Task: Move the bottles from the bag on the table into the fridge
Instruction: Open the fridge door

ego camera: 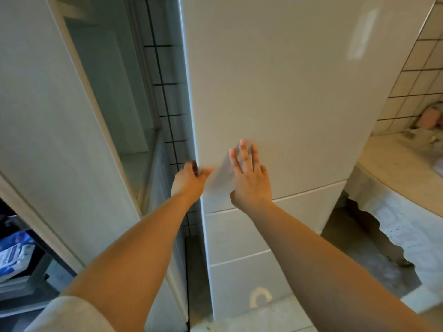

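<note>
You are standing right at the tall white fridge [275, 97]; it stands straight up and fills the middle, its door facing you. Your left hand [189, 182] curls its fingers round the door's left edge. Your right hand [250, 178] lies flat on the door front with fingers spread, just right of the left hand. The tabletop [395, 164] sits at the right.

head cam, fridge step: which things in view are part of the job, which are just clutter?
Job:
- fridge door, shut
- left hand, fingers hooked round the door's left edge
- right hand, flat against the door front

Clutter:
- blue and white packet on the shelf, lower left
- pink object on the counter
</note>
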